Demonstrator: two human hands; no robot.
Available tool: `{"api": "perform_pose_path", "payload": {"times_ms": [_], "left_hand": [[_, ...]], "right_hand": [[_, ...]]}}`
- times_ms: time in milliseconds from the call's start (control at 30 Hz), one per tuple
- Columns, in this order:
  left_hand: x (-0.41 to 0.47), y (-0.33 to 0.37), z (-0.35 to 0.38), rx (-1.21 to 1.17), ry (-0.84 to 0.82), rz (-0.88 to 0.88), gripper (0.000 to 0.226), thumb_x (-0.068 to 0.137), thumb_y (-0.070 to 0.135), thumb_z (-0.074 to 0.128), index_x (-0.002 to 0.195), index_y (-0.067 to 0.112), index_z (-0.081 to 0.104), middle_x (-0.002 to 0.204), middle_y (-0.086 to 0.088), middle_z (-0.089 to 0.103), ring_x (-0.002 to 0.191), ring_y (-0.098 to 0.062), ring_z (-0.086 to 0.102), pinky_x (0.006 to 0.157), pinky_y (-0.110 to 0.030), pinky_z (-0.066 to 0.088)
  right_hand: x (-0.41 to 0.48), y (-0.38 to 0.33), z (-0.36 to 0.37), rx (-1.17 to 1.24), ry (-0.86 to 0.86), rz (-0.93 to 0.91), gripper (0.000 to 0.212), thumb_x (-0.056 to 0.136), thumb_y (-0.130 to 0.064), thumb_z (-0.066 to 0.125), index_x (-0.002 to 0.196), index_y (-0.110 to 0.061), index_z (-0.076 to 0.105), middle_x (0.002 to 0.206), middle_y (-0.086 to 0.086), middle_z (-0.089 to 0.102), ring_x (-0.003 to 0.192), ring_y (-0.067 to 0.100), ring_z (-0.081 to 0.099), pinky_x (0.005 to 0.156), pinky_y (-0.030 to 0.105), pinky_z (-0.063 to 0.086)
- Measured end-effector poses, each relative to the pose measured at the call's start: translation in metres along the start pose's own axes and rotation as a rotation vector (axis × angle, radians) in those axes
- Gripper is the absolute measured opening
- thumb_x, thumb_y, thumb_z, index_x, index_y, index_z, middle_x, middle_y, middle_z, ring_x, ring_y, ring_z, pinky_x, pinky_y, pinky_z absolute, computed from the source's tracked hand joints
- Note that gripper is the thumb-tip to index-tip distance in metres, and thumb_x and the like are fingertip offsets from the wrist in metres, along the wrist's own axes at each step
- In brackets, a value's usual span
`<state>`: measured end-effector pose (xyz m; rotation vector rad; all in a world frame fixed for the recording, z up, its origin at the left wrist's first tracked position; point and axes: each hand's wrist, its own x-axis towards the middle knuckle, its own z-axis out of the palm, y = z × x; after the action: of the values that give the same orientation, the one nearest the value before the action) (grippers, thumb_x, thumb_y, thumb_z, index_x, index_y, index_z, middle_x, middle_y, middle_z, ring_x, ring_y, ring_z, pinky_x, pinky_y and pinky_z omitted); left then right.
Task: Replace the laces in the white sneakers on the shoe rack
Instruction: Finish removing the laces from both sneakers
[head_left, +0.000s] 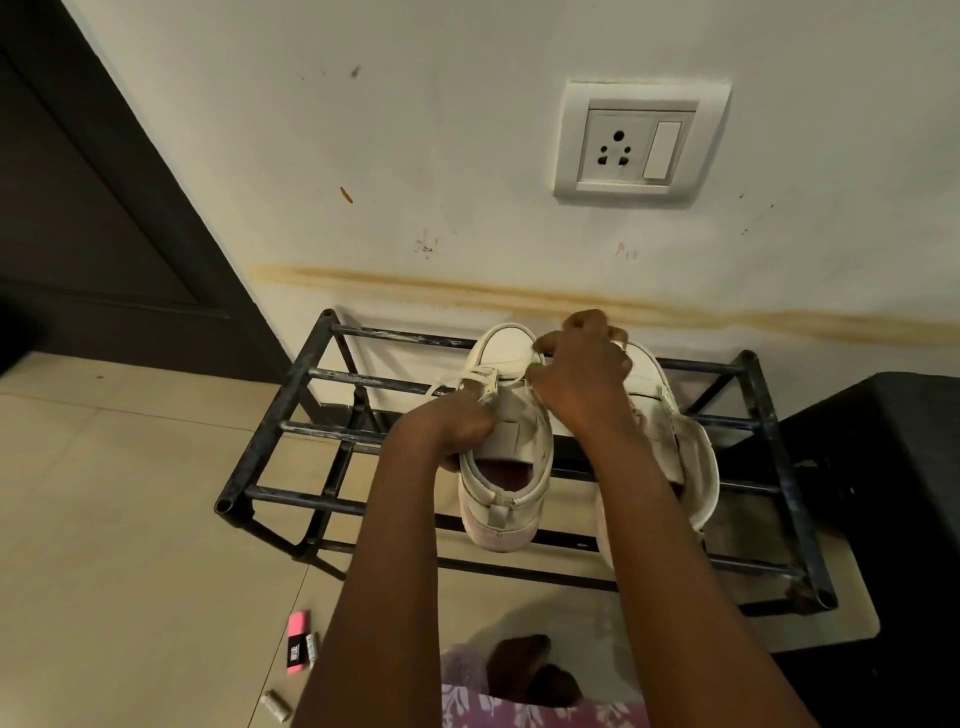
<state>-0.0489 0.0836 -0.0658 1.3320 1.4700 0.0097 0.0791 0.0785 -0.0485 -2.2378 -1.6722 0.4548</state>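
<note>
The sneaker (500, 512) being worked on stands on the top bars of the black shoe rack (276, 415), its long axis running near to far: heel and open collar toward the person, toe toward the wall. The left hand (462, 423) is at the sneaker's left side about halfway along, fingers curled round the upper beside the tongue to steady it. The right hand (584, 366) is the farther one, over the far end of the eyelet rows just short of the toe, fingers bent, with thumb and forefinger apparently pinching a strand of the white lace (445, 383). A loose length of that lace trails off to the left of the shoe. Any further pull or threading would likely run across the shoe's width at the toe end, where the right hand already is, while the left hand braces. The second sneaker (696, 452) lies just to the right, parallel, partly hidden by the right forearm. No brand can be read on either shoe. On the floor at near left a pink packet (298, 631) carries a black band with white lettering too small to read, and a small spool (275, 705) lies nearer still.
</note>
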Motion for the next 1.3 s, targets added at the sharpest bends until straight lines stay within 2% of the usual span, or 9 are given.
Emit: {"api": "perform_pose_path", "payload": {"times_ms": [167,567,667,767,900,1000,1100,1167,1300], "left_hand": [[-0.001,0.0,0.0,0.037,0.009,-0.01,0.032,0.095,0.008,0.034,0.127,0.009,0.041,0.118,-0.019,0.056,0.108,-0.033,0.058,0.092,-0.046,0.051],[-0.002,0.001,0.001,0.029,0.026,-0.008,0.033,0.096,0.009,0.032,0.129,0.009,0.039,0.116,-0.02,0.054,0.104,-0.034,0.058,0.092,-0.046,0.051],[-0.001,0.0,0.0,0.02,0.033,-0.011,0.033,0.095,0.008,0.033,0.127,0.007,0.04,0.113,-0.02,0.053,0.103,-0.034,0.058,0.094,-0.048,0.05],[0.0,0.0,0.0,0.015,0.031,-0.014,0.035,0.094,0.007,0.034,0.128,0.006,0.04,0.12,-0.023,0.054,0.107,-0.037,0.059,0.092,-0.048,0.051],[0.002,0.0,0.001,0.024,0.027,-0.009,0.037,0.093,0.007,0.035,0.13,0.008,0.037,0.12,-0.024,0.053,0.105,-0.036,0.059,0.091,-0.047,0.052],[0.003,-0.002,-0.001,0.038,0.033,0.005,0.041,0.093,0.008,0.035,0.134,0.012,0.032,0.12,-0.023,0.053,0.105,-0.037,0.06,0.089,-0.048,0.053],[0.002,-0.003,-0.002,0.004,0.008,0.004,0.043,0.09,0.004,0.035,0.133,0.01,0.035,0.12,-0.023,0.054,0.106,-0.036,0.059,0.087,-0.046,0.053],[-0.002,-0.004,-0.004,-0.129,-0.056,0.015,0.047,0.092,0.005,0.044,0.136,0.016,0.033,0.12,-0.019,0.054,0.102,-0.031,0.059,0.081,-0.04,0.055],[-0.01,-0.009,-0.017,-0.278,-0.086,0.118,0.065,0.075,0.052,0.063,0.128,0.016,0.051,0.121,-0.008,0.06,0.107,-0.024,0.059,0.092,-0.039,0.051]], "right_hand": [[-0.006,-0.015,0.021,-0.064,-0.117,-0.06,0.033,0.084,-0.021,0.061,0.117,-0.018,0.064,0.137,0.003,0.031,0.13,0.031,0.024,0.109,0.045,0.019],[-0.005,-0.011,0.009,0.039,-0.066,0.056,0.027,0.089,-0.016,0.053,0.112,-0.003,0.059,0.128,0.01,0.033,0.121,0.033,0.034,0.102,0.044,0.031],[0.004,0.002,0.005,0.252,-0.006,0.123,0.014,0.087,-0.014,0.051,0.08,-0.005,0.061,0.108,0.013,0.039,0.097,0.031,0.042,0.084,0.037,0.042],[0.011,0.016,0.003,0.399,0.096,0.16,0.036,0.083,-0.01,0.054,0.053,-0.014,0.035,0.091,0.009,0.035,0.075,0.023,0.035,0.054,0.024,0.029],[0.015,0.03,-0.005,0.389,0.184,0.218,0.019,0.09,-0.014,0.052,0.08,0.0,0.06,0.104,0.01,0.045,0.059,0.009,0.034,0.044,0.017,0.025],[0.018,0.046,-0.014,0.425,0.287,0.266,0.023,0.093,-0.014,0.049,0.102,0.005,0.058,0.122,0.012,0.042,0.068,0.01,0.037,0.06,0.014,0.029],[0.019,0.062,-0.027,0.383,0.329,0.312,0.012,0.091,-0.015,0.049,0.085,-0.006,0.052,0.097,0.011,0.048,0.065,0.015,0.04,0.055,0.016,0.029],[0.02,0.068,-0.03,0.444,0.289,0.304,0.025,0.085,-0.014,0.053,0.06,-0.009,0.05,0.069,0.011,0.051,0.068,0.025,0.049,0.058,0.024,0.035],[0.012,0.057,-0.029,0.486,0.215,0.254,0.036,0.082,-0.009,0.058,0.048,-0.002,0.048,0.051,0.011,0.046,0.052,0.022,0.045,0.041,0.014,0.029]]}}
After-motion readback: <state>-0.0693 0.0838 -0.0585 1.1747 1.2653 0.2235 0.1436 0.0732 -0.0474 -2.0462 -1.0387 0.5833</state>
